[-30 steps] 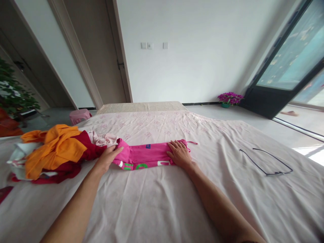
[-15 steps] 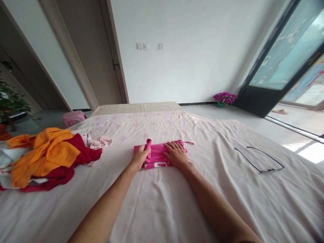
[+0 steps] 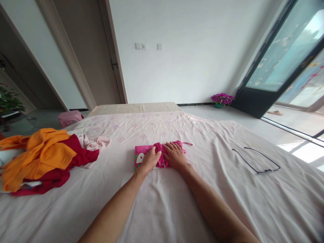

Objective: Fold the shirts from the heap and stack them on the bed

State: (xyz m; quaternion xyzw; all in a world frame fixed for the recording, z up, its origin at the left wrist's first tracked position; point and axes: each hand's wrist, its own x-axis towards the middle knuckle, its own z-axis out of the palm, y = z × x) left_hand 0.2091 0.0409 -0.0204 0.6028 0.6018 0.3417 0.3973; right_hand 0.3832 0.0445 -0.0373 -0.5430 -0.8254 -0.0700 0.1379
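A pink garment [image 3: 142,150] with a white and green print lies folded on the bed sheet in front of me, a thin pink cord trailing from its far right corner. My left hand [image 3: 151,158] is closed on a bunched edge of the garment near its middle, thumb on top. Flat on the garment's right part rests my right hand [image 3: 175,154], fingers stretched out. The two hands are close together. What lies beneath my right palm is hidden.
A heap of orange and dark red clothes [image 3: 40,155] lies at the left, with a pale pink cloth [image 3: 96,142] beside it. Black-framed eyeglasses [image 3: 263,171] rest on the sheet [image 3: 212,189] at the right. Beyond the bed stand a pink stool [image 3: 71,117] and purple flowers [image 3: 222,98].
My left hand has carried the bunched edge rightward, close to my right hand, uncovering the print on the garment's left part. My right hand stays pressed on the garment.
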